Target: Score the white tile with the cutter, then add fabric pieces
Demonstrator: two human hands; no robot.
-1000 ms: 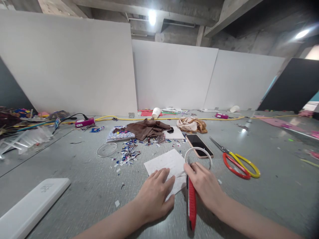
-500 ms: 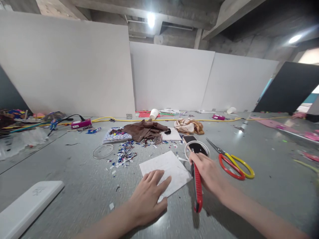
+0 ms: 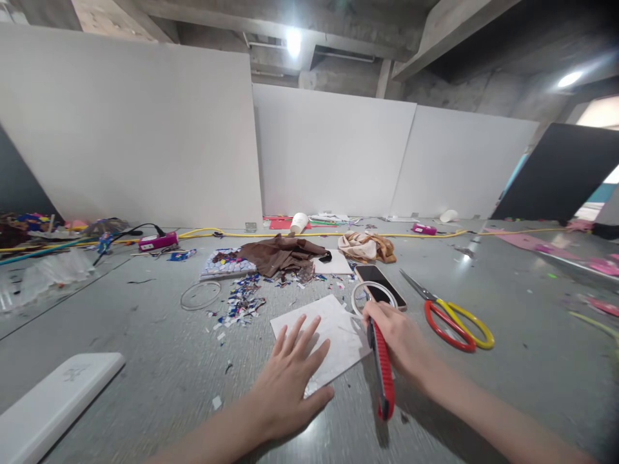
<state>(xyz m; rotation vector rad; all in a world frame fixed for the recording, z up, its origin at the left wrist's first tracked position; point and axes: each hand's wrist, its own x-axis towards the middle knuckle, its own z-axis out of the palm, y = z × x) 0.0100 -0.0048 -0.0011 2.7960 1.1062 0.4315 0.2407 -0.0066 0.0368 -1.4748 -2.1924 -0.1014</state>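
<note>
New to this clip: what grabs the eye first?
The two hands at centre bottom: the left hand lies flat, fingers spread, on a white sheet, while the right hand grips a red utility knife at the sheet's right edge. Just right lie red-and-yellow scissors; behind the sheet, a phone and a scatter of coloured paper scraps.

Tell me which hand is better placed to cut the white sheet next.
Likely the right hand: it has the red utility knife in its grip at the white sheet edge. The left hand lies flat on the sheet.
</note>
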